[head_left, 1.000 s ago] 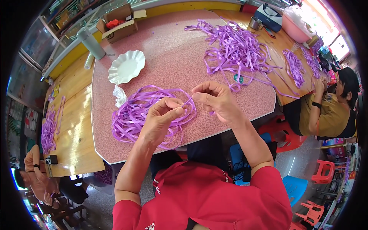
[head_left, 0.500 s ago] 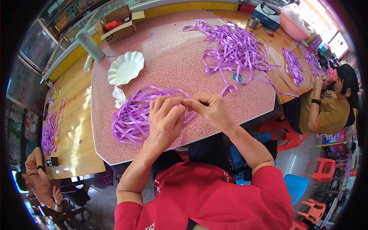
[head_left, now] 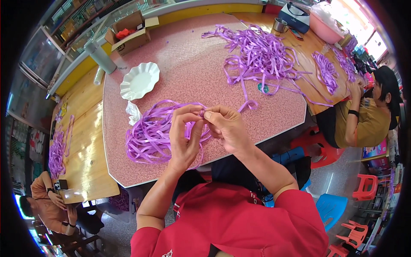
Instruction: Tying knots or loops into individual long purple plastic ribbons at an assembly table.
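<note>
My left hand (head_left: pixel 185 132) and my right hand (head_left: pixel 227 127) meet above the near part of the pink speckled table (head_left: pixel 184 60). Both pinch a small bit of purple ribbon (head_left: pixel 201 112) between their fingertips. Fingers cover most of that piece, so its exact shape is hidden. Under and left of my left hand lies a loose heap of purple ribbons (head_left: pixel 147 137). A bigger tangled ribbon pile (head_left: pixel 261 53) spreads over the far right of the table, one curled end trailing toward my right hand.
A white scalloped dish (head_left: pixel 140 81) and crumpled tissue (head_left: pixel 133 112) lie left of the heap. Behind them stand a grey-green flask (head_left: pixel 100 58) and an open carton (head_left: pixel 130 36). Co-workers sit at left (head_left: pixel 51 205) and right (head_left: pixel 359 115), near wooden tables with more ribbon bundles.
My hands have drawn closer together, the right one moving slightly left and turning. At the left, the co-worker's hands have come together near the table edge.
</note>
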`<action>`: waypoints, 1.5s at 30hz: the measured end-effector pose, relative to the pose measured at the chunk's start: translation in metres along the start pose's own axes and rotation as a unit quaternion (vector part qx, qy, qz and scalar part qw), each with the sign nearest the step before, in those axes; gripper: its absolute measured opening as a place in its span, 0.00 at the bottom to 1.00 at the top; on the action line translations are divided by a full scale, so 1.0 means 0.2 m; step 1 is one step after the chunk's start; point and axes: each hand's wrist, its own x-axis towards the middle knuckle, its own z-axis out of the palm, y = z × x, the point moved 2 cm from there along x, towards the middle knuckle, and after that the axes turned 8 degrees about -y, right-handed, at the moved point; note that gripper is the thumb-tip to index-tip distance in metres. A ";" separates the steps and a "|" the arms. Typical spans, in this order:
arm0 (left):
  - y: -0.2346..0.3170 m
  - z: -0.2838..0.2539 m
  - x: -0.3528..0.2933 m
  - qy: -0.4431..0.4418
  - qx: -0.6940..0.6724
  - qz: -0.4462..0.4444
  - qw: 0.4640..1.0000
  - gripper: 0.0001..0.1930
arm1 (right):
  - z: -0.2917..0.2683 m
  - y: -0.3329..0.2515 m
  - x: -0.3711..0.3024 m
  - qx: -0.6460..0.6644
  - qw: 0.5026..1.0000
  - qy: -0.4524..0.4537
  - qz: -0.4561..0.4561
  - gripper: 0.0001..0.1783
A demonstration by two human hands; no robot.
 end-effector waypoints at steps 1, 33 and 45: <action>-0.02 0.01 -0.02 0.014 -0.084 -0.035 0.996 0.06 | 0.02 0.01 0.00 0.009 1.000 0.010 -0.010 0.06; 0.02 0.10 -0.03 0.105 -0.478 -0.242 0.838 0.05 | 0.04 -0.11 -0.02 -0.388 0.882 0.041 -0.264 0.04; 0.01 0.07 -0.02 0.058 -0.346 -0.150 0.924 0.08 | 0.01 -0.11 -0.02 0.004 0.997 -0.064 0.043 0.06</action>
